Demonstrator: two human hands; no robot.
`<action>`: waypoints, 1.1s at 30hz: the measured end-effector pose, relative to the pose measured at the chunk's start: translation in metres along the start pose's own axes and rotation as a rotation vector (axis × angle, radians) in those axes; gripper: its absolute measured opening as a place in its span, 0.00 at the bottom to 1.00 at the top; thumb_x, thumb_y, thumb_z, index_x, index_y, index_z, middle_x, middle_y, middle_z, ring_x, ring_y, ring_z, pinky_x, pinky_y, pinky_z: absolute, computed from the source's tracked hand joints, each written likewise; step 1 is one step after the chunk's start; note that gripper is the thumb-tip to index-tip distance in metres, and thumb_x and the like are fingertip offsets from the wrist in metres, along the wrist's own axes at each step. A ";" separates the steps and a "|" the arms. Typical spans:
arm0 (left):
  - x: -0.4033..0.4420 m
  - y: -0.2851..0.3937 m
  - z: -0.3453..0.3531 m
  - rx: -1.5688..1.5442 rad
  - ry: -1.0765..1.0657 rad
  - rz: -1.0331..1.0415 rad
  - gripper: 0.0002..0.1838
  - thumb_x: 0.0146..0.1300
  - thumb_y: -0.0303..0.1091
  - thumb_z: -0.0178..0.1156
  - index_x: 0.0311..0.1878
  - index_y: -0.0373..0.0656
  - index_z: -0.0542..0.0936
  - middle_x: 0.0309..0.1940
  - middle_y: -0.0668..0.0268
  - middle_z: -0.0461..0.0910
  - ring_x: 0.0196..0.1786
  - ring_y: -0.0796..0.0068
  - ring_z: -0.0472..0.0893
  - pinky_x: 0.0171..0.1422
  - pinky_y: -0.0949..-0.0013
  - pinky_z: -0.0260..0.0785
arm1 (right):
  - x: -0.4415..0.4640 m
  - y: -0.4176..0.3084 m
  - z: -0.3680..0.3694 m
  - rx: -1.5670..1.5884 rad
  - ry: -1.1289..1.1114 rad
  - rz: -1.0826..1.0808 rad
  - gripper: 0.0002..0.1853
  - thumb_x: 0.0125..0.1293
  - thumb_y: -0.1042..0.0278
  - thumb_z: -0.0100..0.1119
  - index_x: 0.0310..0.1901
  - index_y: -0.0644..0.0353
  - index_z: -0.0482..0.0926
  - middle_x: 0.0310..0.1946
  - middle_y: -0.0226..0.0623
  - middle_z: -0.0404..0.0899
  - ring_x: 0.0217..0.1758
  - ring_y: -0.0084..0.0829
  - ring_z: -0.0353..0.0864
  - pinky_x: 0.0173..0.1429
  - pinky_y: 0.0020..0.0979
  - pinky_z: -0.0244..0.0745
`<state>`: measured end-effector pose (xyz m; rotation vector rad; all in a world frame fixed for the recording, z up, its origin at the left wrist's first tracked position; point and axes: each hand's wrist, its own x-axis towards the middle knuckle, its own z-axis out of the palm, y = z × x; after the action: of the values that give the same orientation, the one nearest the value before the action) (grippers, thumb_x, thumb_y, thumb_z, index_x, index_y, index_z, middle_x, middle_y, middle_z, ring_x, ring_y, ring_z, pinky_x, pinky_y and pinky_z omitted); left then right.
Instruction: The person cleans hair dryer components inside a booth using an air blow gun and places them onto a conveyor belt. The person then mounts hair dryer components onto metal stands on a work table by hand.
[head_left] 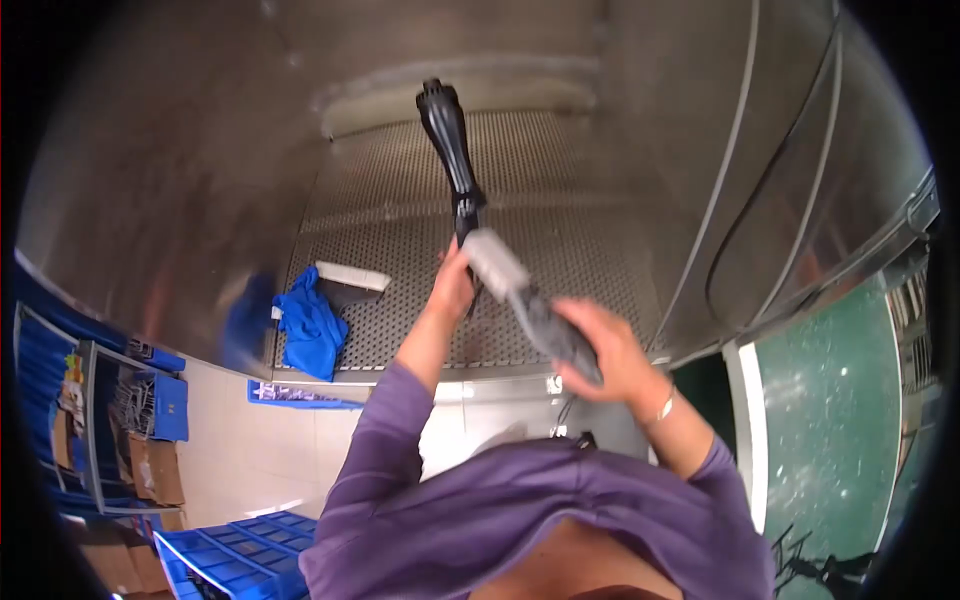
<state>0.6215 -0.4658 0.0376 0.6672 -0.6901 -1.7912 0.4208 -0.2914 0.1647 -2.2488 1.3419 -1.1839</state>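
My left hand (455,282) is closed around the lower end of a long, glossy black part (452,145). The part points up and away from me, with a notched collar at its far tip. My right hand (612,350) grips the dark grey handle of a brush-like tool (545,325), which is slightly blurred. The tool's pale, block-shaped head (495,262) lies at the lower end of the black part, close to my left fingers; whether they touch, I cannot tell. Beneath both hands is a perforated metal surface (560,225).
A blue cloth (312,325) and a white-edged, dark flat piece (355,280) lie left on the perforated surface. Metal walls (180,190) enclose it. Cables (765,190) hang on the right wall. Blue crates (245,550) and a shelf rack (92,430) stand at lower left.
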 end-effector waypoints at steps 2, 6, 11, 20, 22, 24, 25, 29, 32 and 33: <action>0.030 -0.003 -0.017 0.381 0.059 0.217 0.25 0.60 0.35 0.60 0.61 0.44 0.67 0.33 0.69 0.74 0.37 0.72 0.73 0.50 0.69 0.65 | 0.014 0.022 0.019 -0.125 0.104 0.197 0.30 0.46 0.65 0.65 0.53 0.61 0.70 0.45 0.48 0.76 0.48 0.49 0.77 0.51 0.39 0.73; 0.056 0.007 -0.025 1.207 0.576 0.863 0.38 0.44 0.31 0.70 0.61 0.55 0.67 0.51 0.55 0.65 0.54 0.54 0.66 0.60 0.54 0.55 | 0.030 -0.015 0.023 -0.037 -0.113 -0.007 0.29 0.46 0.66 0.65 0.53 0.60 0.69 0.44 0.48 0.75 0.43 0.48 0.78 0.48 0.41 0.74; 0.038 0.013 -0.023 1.551 0.772 0.905 0.37 0.42 0.30 0.70 0.60 0.57 0.70 0.50 0.55 0.66 0.55 0.53 0.65 0.59 0.52 0.53 | 0.065 0.026 0.053 0.003 0.091 0.192 0.28 0.48 0.68 0.63 0.53 0.63 0.69 0.44 0.49 0.76 0.45 0.48 0.78 0.50 0.38 0.74; 0.021 0.021 -0.055 1.703 0.745 0.864 0.37 0.44 0.28 0.67 0.61 0.57 0.69 0.53 0.53 0.64 0.57 0.51 0.63 0.62 0.49 0.48 | 0.139 0.020 0.018 0.064 0.030 0.386 0.33 0.48 0.62 0.63 0.57 0.68 0.69 0.50 0.52 0.76 0.55 0.39 0.76 0.59 0.31 0.68; 0.023 0.025 -0.060 1.735 0.770 0.942 0.37 0.44 0.30 0.68 0.61 0.57 0.69 0.52 0.54 0.65 0.56 0.52 0.64 0.61 0.50 0.50 | 0.152 0.039 -0.003 0.172 0.189 0.654 0.34 0.48 0.62 0.63 0.57 0.69 0.69 0.48 0.51 0.77 0.53 0.36 0.76 0.57 0.30 0.69; 0.020 0.035 -0.062 1.750 0.765 0.941 0.36 0.44 0.31 0.68 0.61 0.55 0.70 0.51 0.53 0.65 0.55 0.51 0.64 0.58 0.50 0.54 | 0.150 0.046 -0.015 0.027 0.167 0.523 0.34 0.49 0.61 0.62 0.57 0.72 0.68 0.44 0.50 0.79 0.47 0.34 0.78 0.53 0.29 0.71; 0.026 0.039 -0.061 1.696 0.770 0.945 0.36 0.44 0.30 0.68 0.61 0.55 0.70 0.52 0.53 0.65 0.56 0.51 0.64 0.59 0.50 0.54 | 0.145 0.051 -0.010 -0.032 0.205 0.458 0.34 0.49 0.61 0.62 0.57 0.73 0.68 0.44 0.49 0.79 0.46 0.33 0.79 0.52 0.29 0.71; 0.024 0.044 -0.072 1.431 0.691 0.848 0.37 0.43 0.30 0.70 0.61 0.53 0.70 0.52 0.53 0.66 0.55 0.52 0.65 0.61 0.52 0.54 | 0.116 0.049 -0.019 0.079 0.027 0.434 0.35 0.48 0.63 0.65 0.57 0.72 0.68 0.45 0.47 0.79 0.47 0.33 0.79 0.51 0.31 0.72; 0.033 0.041 -0.091 1.208 0.382 0.658 0.35 0.48 0.30 0.69 0.63 0.51 0.69 0.51 0.55 0.67 0.53 0.58 0.69 0.59 0.58 0.62 | 0.087 0.021 -0.003 0.050 -0.106 0.262 0.32 0.47 0.62 0.64 0.54 0.69 0.71 0.43 0.47 0.78 0.46 0.38 0.79 0.52 0.33 0.72; 0.032 0.043 -0.086 1.154 0.340 0.476 0.34 0.52 0.28 0.66 0.63 0.45 0.67 0.49 0.58 0.68 0.51 0.65 0.72 0.58 0.65 0.64 | 0.078 0.018 -0.001 0.108 -0.230 0.161 0.30 0.46 0.60 0.64 0.52 0.66 0.73 0.43 0.47 0.78 0.46 0.42 0.79 0.53 0.34 0.72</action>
<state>0.7019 -0.5201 0.0070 1.3661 -1.4904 -0.6862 0.4280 -0.3653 0.1948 -2.0844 1.3074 -0.8917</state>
